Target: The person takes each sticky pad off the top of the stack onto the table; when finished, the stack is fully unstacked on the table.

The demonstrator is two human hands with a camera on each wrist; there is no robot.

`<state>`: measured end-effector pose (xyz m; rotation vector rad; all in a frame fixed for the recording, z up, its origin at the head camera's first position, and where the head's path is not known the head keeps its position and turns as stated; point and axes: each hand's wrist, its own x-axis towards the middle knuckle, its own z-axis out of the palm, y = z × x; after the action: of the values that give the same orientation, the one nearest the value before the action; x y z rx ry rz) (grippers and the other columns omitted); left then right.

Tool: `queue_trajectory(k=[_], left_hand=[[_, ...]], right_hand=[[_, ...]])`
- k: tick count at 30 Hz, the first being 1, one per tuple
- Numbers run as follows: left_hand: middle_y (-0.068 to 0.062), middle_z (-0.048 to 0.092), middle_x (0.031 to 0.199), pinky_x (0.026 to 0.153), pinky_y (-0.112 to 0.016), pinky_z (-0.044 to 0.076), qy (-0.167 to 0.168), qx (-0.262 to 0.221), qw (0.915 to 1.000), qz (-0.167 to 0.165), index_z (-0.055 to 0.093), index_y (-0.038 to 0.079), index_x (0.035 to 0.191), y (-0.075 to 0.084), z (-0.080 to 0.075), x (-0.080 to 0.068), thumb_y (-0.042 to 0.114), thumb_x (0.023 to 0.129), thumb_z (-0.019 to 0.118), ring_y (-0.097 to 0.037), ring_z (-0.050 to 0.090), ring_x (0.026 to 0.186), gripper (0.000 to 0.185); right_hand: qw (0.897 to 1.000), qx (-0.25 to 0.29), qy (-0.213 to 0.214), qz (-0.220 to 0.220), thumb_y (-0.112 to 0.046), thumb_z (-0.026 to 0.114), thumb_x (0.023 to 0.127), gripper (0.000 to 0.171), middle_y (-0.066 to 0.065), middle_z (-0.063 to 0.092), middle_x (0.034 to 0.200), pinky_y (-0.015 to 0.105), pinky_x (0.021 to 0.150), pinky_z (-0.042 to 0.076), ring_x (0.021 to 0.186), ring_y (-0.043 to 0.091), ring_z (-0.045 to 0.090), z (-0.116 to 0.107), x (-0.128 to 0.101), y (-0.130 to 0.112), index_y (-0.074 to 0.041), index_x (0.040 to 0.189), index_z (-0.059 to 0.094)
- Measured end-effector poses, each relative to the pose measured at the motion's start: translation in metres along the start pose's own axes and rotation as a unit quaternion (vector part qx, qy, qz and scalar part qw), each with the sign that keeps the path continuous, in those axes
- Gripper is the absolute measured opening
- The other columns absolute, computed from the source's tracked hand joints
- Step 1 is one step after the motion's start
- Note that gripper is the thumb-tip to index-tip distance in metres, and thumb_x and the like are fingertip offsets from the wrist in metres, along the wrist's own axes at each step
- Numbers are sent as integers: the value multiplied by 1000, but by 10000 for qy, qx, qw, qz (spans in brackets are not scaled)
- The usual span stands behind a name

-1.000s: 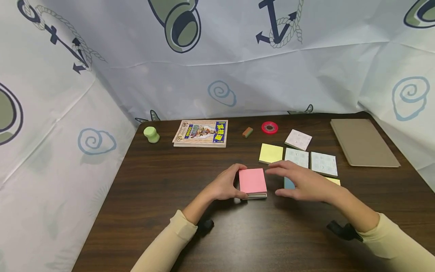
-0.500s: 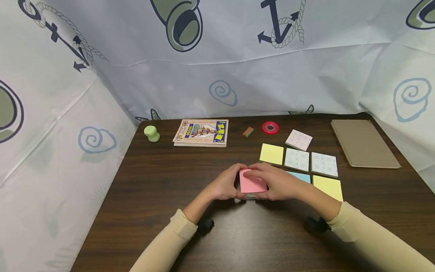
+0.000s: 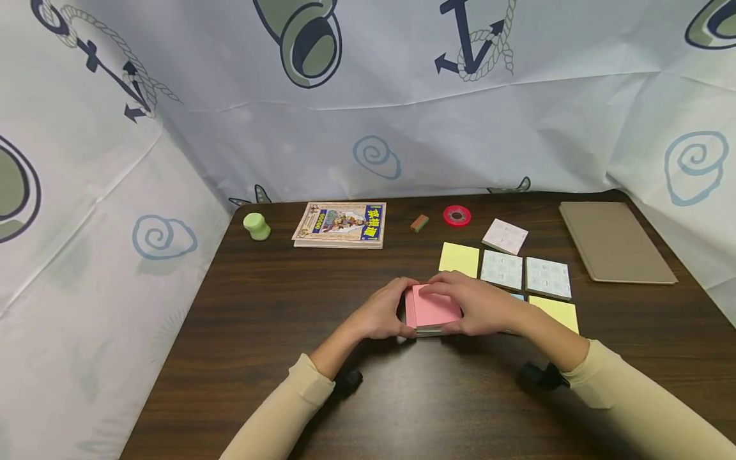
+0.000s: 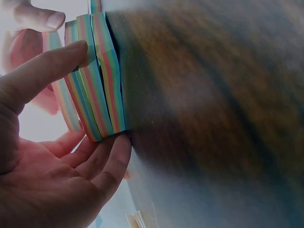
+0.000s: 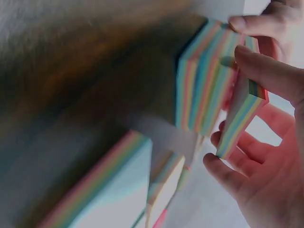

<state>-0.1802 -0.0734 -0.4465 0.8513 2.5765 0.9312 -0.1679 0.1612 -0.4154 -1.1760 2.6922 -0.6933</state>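
Note:
In the middle of the table stands a stack of square sticky note pads (image 4: 102,80) with rainbow-striped edges. My left hand (image 3: 376,313) grips it from the left, thumb at the near side and fingers at the far side. A pink-topped pad (image 3: 437,310) lies uppermost, offset to the right so that a pink strip beneath it shows. My right hand (image 3: 485,308) pinches this top pad between thumb and fingers. In the right wrist view the pad (image 5: 240,123) is tilted away from the stack at its right side.
Right of the stack lie several pads, among them yellow pads (image 3: 459,259) and white patterned ones (image 3: 501,268). Along the back are a green object (image 3: 256,227), booklets (image 3: 342,225), an eraser-like block (image 3: 420,223), a red ring (image 3: 457,216) and a beige board (image 3: 615,241).
My right hand has come left from above the other pads to the stack and taken hold of the top pad. That pad has shifted right. The left hand stays in place.

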Motion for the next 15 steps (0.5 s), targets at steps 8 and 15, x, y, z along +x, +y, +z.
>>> queue_trajectory(k=[8,15], left_hand=[[-5,53,129,102,-37,40,-14,58,10000,15,48,7,136,-1,0,0,18,66,92,-19,51,116,83],[-6,52,130,102,-39,39,-42,3,10000,3,48,7,136,1,-1,0,17,67,92,-20,51,117,82]], right_hand=[[9988,301,267,263,-22,86,74,67,5,54,134,44,90,47,116,23,51,-32,-4,12,-14,134,58],[9966,284,639,433,-25,86,73,64,11,56,132,54,98,42,122,30,50,-39,25,27,-10,130,61]])
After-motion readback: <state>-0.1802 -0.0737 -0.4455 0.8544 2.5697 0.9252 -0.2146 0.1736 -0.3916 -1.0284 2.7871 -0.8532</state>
